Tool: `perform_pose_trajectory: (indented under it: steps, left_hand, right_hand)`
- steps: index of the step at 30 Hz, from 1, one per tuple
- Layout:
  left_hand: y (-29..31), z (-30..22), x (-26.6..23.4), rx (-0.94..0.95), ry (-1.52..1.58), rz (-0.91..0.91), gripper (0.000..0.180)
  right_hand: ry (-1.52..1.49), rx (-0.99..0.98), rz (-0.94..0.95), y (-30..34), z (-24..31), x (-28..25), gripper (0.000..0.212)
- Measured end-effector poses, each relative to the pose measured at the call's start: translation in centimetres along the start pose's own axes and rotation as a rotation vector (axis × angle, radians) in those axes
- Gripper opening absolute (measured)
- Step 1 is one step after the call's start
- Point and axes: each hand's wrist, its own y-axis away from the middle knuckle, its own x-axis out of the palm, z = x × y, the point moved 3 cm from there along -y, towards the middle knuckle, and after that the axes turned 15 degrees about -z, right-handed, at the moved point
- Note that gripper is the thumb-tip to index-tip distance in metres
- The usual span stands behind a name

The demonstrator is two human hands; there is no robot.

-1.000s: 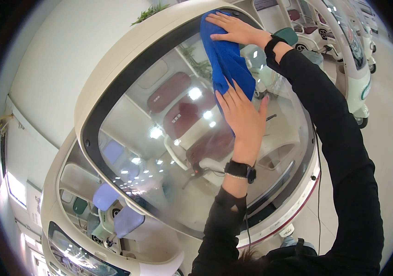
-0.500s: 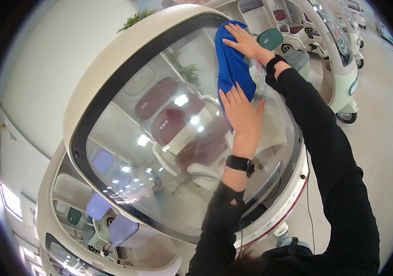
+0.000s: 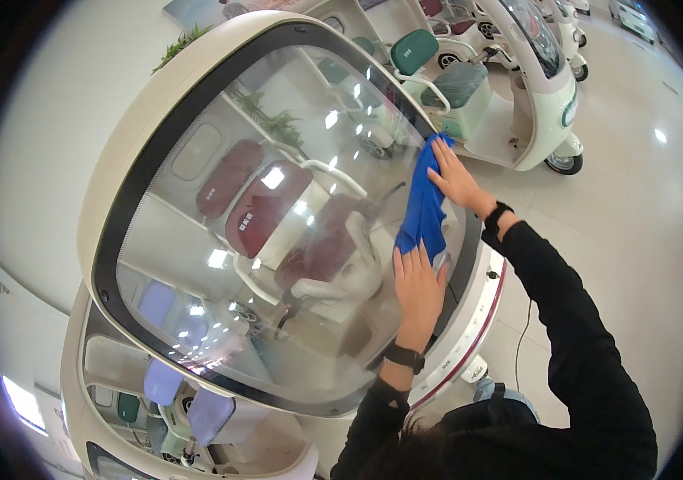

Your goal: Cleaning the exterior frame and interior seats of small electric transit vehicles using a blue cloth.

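A blue cloth (image 3: 423,210) lies bunched lengthwise against the right side of a large curved windshield (image 3: 169,248). My right hand (image 3: 457,180) presses on its far end with straight fingers, close to the black glass border. Lower down, my left hand (image 3: 419,292) rests flat, with fingertips on the cloth's near end and the palm over the glass. Neither hand wraps round the cloth. The windshield belongs to a cream-coloured small enclosed vehicle, and dark red seats (image 3: 257,216) show through the glass.
A cream three-wheeler with a green seat (image 3: 457,86) stands at the upper right, with more vehicles behind it. Another vehicle with lilac seats (image 3: 212,414) is at the lower left. A thin cable (image 3: 523,340) hangs down to the tiled floor beside the front bumper (image 3: 469,348).
Both hands and the cloth have moved from the windshield's top right down along its right side, nearer to me. The cloth has become narrower and more bunched. The view has shifted too.
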Motion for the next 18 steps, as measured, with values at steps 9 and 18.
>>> perform_pose_trajectory:
  steps: [9, 18]
  left_hand:
    - [11.5, -2.0, 1.7, -0.007, 0.091, 0.216, 0.061]
    - [19.3, -1.4, -0.5, -0.057, 0.082, 0.302, 0.054]
  right_hand:
    - [0.098, 0.351, 0.295, 17.0, -0.8, -2.8, 0.072]
    - [0.169, 0.391, 0.523, 23.6, 3.3, -3.8, 0.077]
